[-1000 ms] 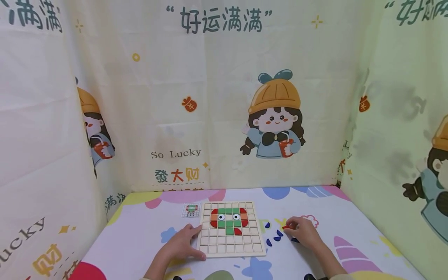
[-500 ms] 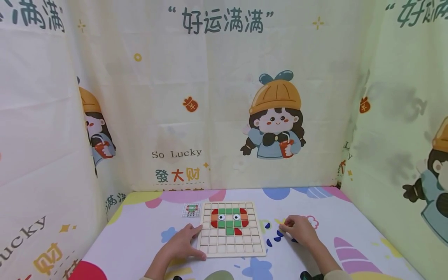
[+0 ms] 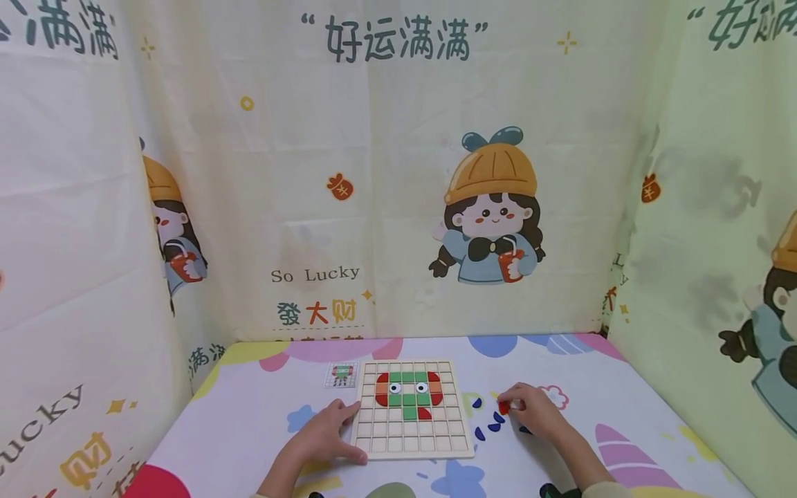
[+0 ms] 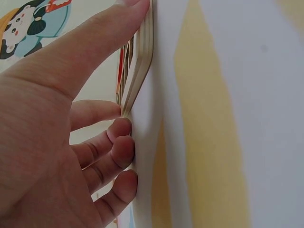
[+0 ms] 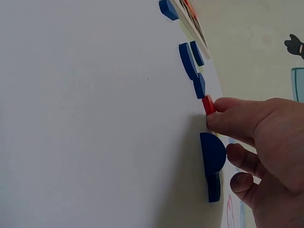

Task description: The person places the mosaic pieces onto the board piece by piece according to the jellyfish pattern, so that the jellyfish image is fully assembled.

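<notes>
A wooden grid board (image 3: 436, 443) lies on the table, with green, red and orange pieces and two eye pieces set in its squares. My left hand (image 3: 324, 432) rests at its left side, thumb straight along the near corner and forefinger at the left edge. The other fingers bend loosely beside it in the left wrist view. Right of the board, my right hand (image 3: 534, 413) pinches a small red piece (image 5: 208, 105) between thumb and forefinger, close over the table. Several dark blue pieces (image 3: 494, 427) lie around it; a half-round blue piece (image 5: 213, 154) lies below my right fingers.
A small pattern card (image 3: 340, 374) showing a coloured figure lies left of the board's far corner. The table (image 3: 236, 429) has a printed cover. Printed cloth walls (image 3: 398, 207) stand behind and on both sides.
My right hand has shifted slightly left with the red piece, which was mostly hidden by my fingers half a second ago and shows more now. The left hand and board stay in place.
</notes>
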Action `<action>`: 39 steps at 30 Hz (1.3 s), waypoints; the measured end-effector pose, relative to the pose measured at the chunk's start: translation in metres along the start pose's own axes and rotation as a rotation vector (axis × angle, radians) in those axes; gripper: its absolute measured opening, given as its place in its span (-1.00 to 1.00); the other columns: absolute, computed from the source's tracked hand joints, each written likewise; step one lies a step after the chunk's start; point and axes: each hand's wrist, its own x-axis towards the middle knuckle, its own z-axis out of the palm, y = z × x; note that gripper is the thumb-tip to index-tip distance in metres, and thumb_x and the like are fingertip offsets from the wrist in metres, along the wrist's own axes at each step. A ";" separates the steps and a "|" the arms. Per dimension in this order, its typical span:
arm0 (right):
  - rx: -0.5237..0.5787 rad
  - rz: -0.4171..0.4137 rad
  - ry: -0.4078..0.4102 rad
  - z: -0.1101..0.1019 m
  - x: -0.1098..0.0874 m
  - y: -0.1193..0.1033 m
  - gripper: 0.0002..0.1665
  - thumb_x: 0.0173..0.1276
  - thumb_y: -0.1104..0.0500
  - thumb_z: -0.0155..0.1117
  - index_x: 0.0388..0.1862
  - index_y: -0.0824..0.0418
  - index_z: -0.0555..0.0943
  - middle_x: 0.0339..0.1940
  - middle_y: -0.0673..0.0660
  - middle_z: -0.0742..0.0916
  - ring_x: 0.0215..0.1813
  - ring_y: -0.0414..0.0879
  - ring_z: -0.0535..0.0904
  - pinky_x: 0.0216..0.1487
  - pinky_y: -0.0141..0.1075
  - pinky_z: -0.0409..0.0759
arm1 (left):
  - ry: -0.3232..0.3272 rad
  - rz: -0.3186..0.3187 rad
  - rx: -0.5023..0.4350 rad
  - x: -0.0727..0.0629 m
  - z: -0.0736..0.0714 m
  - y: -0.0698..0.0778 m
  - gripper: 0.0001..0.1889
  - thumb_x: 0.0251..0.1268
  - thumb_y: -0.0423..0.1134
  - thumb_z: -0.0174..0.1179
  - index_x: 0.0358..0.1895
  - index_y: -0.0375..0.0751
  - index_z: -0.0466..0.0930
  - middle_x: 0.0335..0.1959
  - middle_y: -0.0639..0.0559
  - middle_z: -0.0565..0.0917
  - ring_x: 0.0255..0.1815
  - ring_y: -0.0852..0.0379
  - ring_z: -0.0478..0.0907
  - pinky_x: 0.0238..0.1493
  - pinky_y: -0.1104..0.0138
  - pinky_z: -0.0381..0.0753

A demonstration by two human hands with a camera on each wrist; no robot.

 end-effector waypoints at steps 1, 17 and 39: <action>0.005 0.004 0.009 0.000 0.000 0.001 -0.71 0.09 0.41 0.39 -0.26 0.08 0.76 -0.31 -0.04 0.66 -0.40 -0.16 0.36 -0.39 -0.39 0.32 | -0.001 0.001 0.000 0.000 0.000 0.000 0.11 -0.36 0.27 0.52 0.41 -0.10 0.33 -0.12 0.00 0.41 -0.13 0.04 0.36 -0.12 0.13 0.44; 0.054 0.021 0.036 -0.003 -0.005 0.001 -0.75 0.05 0.34 0.46 -0.26 0.11 0.73 -0.32 -0.02 0.69 -0.44 -0.19 0.35 -0.41 -0.41 0.31 | 0.003 0.013 0.017 -0.002 0.000 0.002 0.11 -0.35 0.27 0.52 0.41 -0.12 0.32 -0.12 0.00 0.41 -0.14 0.05 0.36 -0.15 0.15 0.43; 0.174 -0.108 -0.075 0.044 0.013 -0.069 -0.90 0.14 0.24 0.42 -0.37 0.06 0.68 -0.51 -0.01 0.53 -0.51 -0.18 0.37 -0.54 -0.40 0.33 | 0.002 0.019 0.008 -0.003 0.000 0.002 0.10 -0.34 0.26 0.52 0.40 -0.14 0.34 -0.11 0.01 0.43 -0.13 0.04 0.36 -0.10 0.12 0.45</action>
